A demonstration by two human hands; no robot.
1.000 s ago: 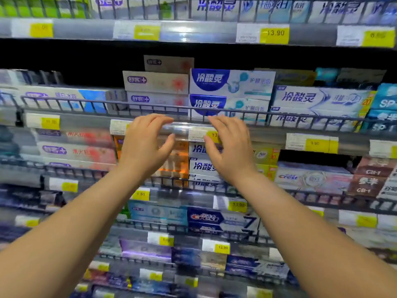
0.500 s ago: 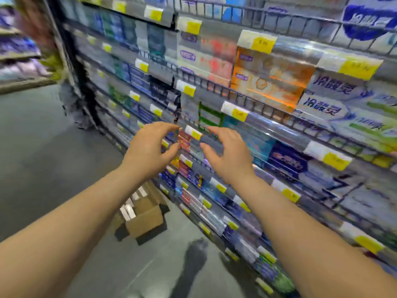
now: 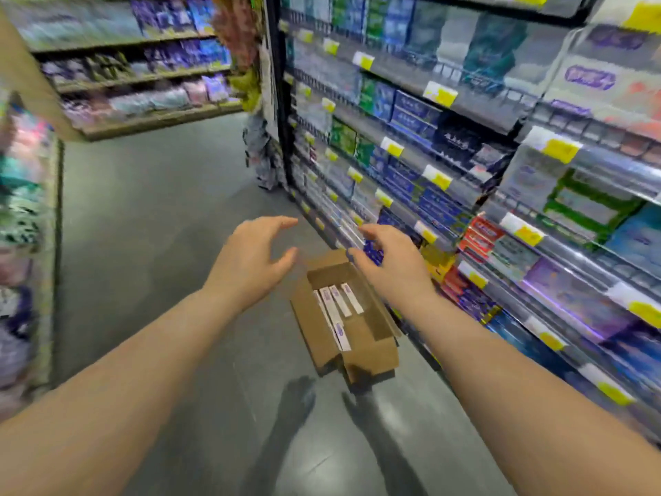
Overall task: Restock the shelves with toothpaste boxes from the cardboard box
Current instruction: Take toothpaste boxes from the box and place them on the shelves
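Observation:
An open brown cardboard box [image 3: 372, 352] lies on the grey floor at the foot of the shelves. Inside it lie several white toothpaste boxes [image 3: 336, 309] with purple marks, side by side. My left hand [image 3: 250, 261] hovers above and to the left of the box, fingers loosely spread, holding nothing. My right hand [image 3: 390, 261] hovers above the box's far right corner, fingers relaxed and empty. Both arms stretch forward and down. The toothpaste shelves [image 3: 465, 112] run along the right, packed with boxes behind wire rails.
Grey aisle floor [image 3: 161, 209] stretches ahead and left. Another shelf unit [image 3: 136, 77] stands across the far end, and a blurred display [image 3: 21, 216] lines the left edge. Yellow price tags [image 3: 561, 150] run along the shelf fronts.
My view has swung left and down from the shelf face to the floor. Both empty hands left the shelf rail and dropped toward the cardboard box, which now sits just below them.

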